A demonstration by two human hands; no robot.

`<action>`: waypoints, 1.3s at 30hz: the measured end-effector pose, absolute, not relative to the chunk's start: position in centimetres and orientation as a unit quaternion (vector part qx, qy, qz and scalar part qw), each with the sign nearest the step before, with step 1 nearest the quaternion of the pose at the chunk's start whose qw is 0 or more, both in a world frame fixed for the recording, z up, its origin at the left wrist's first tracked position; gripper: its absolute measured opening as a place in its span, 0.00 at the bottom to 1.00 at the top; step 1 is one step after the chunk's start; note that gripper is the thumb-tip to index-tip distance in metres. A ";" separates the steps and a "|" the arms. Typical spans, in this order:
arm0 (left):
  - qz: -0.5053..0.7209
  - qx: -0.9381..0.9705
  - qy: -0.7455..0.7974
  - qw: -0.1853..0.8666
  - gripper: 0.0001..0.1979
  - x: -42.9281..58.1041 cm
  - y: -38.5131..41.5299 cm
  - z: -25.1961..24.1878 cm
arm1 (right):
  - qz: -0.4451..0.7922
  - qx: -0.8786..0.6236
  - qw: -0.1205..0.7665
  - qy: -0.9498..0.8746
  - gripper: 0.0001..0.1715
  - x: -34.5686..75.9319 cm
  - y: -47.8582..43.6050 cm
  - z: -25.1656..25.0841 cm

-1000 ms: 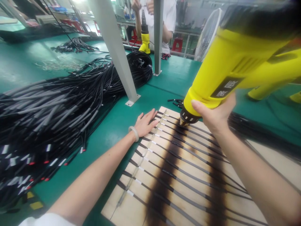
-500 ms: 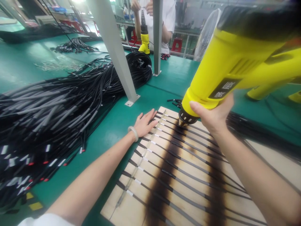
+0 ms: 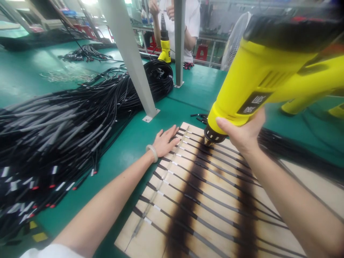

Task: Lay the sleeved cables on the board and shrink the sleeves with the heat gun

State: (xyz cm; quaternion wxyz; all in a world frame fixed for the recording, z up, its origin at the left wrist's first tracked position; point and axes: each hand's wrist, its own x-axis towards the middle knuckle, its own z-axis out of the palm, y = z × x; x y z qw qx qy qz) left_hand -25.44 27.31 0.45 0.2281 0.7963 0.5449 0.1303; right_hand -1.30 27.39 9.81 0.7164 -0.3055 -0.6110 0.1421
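Your right hand (image 3: 242,134) is clamped around the yellow heat gun (image 3: 255,82), tilted so the nozzle (image 3: 211,136) aims down. Directly below your grip, the cables (image 3: 201,207) lie in rows on the scorched wooden board (image 3: 145,240). Left of it, your open left hand (image 3: 166,141) seems to pin them flat. Your right fingers are hidden, the gun's rear is cut off, and any nozzle contact is hard to tell.

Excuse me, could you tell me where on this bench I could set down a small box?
The green bench top shows beyond the wooden board, between the grey post and the heat gun, and in a strip between the board and the black cable heap. It is crowded on the heap and on the board's laid cables, under your right hand.
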 end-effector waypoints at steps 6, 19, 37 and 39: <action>0.125 0.798 0.546 0.221 0.32 -25.4 27.3 0.5 | 0.165 -0.307 0.713 -0.609 0.37 -1.4 27.3 10.0; 0.122 0.800 0.547 0.212 0.31 -25.6 27.4 0.3 | 0.141 -0.320 0.722 -0.597 0.36 -1.6 28.5 10.2; 0.118 0.801 0.549 0.206 0.31 -25.8 27.6 0.2 | 0.136 -0.320 0.714 -0.608 0.36 -0.1 26.5 9.9; 0.118 0.799 0.550 0.212 0.31 -25.9 27.6 0.2 | 0.134 -0.317 0.712 -0.611 0.36 -0.2 26.6 9.8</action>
